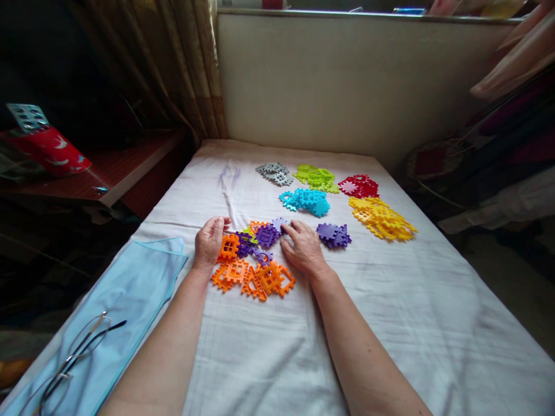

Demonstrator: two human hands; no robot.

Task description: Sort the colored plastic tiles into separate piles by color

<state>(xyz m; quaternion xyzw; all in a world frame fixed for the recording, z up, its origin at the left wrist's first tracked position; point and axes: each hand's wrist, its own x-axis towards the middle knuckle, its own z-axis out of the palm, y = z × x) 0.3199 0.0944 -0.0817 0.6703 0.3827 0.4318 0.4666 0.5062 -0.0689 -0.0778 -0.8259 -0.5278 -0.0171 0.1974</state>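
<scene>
A mixed heap of flat, notched plastic building tiles lies between my two hands on the white sheet. My left hand [210, 241] is at the heap's left side with its fingers curled in; what they hold, if anything, is hidden. An orange window tile [229, 247] sits right against that hand. My right hand [303, 245] rests at the right side, thumb and fingers apart, fingertips at a light purple tile [278, 224]. Dark purple tiles [267, 235] and a bit of lime green fill the heap's middle. More orange tiles [271, 277] spread along its near side.
Beyond are colour-sorted piles: grey [275, 173], lime green [315, 178], red [359, 186], turquoise [306, 201], yellow [382, 218] and purple [333, 235]. Eyeglasses [69, 361] lie on a light blue cloth [143, 289] at left. A red container [58, 151] stands on the side table.
</scene>
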